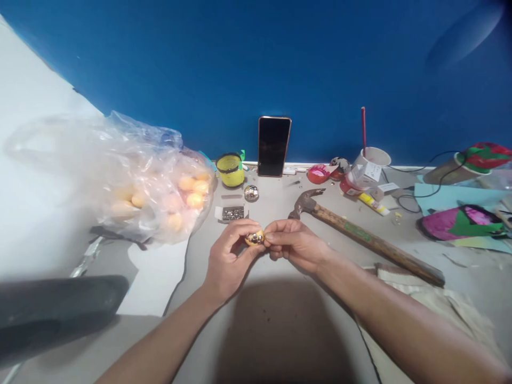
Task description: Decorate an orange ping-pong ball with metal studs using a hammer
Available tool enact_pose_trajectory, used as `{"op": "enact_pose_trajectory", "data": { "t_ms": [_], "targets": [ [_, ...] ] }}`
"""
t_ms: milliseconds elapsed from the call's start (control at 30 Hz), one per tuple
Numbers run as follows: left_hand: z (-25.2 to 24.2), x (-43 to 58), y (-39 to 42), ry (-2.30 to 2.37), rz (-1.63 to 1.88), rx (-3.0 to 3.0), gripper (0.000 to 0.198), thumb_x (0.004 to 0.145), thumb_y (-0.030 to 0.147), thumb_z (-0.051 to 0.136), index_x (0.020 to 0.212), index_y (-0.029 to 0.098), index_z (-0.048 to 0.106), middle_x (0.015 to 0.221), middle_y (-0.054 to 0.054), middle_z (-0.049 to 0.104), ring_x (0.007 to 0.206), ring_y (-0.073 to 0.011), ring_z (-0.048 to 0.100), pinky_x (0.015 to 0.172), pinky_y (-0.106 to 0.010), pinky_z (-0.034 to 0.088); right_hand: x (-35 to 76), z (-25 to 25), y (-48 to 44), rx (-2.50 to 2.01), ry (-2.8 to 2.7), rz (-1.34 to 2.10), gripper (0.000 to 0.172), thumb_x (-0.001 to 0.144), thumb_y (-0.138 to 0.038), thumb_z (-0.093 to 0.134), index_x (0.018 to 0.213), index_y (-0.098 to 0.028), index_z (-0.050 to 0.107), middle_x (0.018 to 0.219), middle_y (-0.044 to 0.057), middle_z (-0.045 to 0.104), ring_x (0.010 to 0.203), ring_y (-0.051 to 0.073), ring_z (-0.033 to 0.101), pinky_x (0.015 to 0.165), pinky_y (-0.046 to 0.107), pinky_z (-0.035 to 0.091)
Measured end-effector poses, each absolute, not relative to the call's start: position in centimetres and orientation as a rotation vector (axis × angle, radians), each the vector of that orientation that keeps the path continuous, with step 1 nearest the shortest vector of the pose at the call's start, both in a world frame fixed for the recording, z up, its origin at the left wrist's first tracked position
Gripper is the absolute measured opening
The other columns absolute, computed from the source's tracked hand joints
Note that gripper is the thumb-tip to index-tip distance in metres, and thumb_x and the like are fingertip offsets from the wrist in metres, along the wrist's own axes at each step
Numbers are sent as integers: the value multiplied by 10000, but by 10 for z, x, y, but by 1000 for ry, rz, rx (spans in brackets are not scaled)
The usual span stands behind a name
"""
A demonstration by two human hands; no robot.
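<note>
Yellow bead [255, 238] — long axis left-right

Readable text: none anywhere in the view.
Hammer handle [356, 233]: a green mark, too blurred to read.
Small white boxes [366, 173]: dark print, too small to make out.
Yellow tube [373, 204]: red marking, illegible.
Phone [273, 145]: screen dark, with no characters showing.

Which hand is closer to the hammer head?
Right. The right hand sits just short of the hammer head; the left hand is farther left, across the yellow ball both pinch.
</note>
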State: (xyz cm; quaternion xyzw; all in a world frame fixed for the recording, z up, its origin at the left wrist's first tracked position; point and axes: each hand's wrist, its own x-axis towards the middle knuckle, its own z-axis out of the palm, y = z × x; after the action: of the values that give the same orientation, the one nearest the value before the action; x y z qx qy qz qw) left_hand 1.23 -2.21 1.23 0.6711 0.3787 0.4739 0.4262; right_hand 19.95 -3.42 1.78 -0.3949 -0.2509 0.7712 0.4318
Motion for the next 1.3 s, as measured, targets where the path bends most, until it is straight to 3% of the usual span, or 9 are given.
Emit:
{"op": "enact_pose_trajectory", "data": {
  "t_ms": [367,700,1067,1300],
  "targets": [
    [8,12,-26,996,1277,1818,189,832,222,814,1010,262,767,1099,-78,744,1026,-231,703,954,-383,561,197,20,-37,-985,-569,1937,330,596,-327,962,722,-122,737,686,31,702,529,73,570,523,205,498],
    [5,14,-28,1057,1294,1802,163,842,255,811,998,255,762,1118,-77,737,1011,-223,695,924,-366,564,187,13,-39,-1016,-668,1734,329,615,-342,946,720,-131,718,672,32,715,484,91,599,481,213,519],
    [7,19,-27,1057,1226,1463,248,729,277,887,914,196,742,1076,-83,734,969,-211,700,816,-304,584,193,13,-37,-973,-610,1861,388,579,-371,973,732,-127,713,651,18,665,512,75,546,448,184,515],
    [9,15,-29,1088,1022,1455,358,791,294,841,1117,223,709,1126,-78,757,1000,-228,723,911,-355,583,200,14,-34,-996,-621,1947,351,571,-327,960,742,-118,735,650,30,682,519,78,559,448,181,531]
  ]
}}
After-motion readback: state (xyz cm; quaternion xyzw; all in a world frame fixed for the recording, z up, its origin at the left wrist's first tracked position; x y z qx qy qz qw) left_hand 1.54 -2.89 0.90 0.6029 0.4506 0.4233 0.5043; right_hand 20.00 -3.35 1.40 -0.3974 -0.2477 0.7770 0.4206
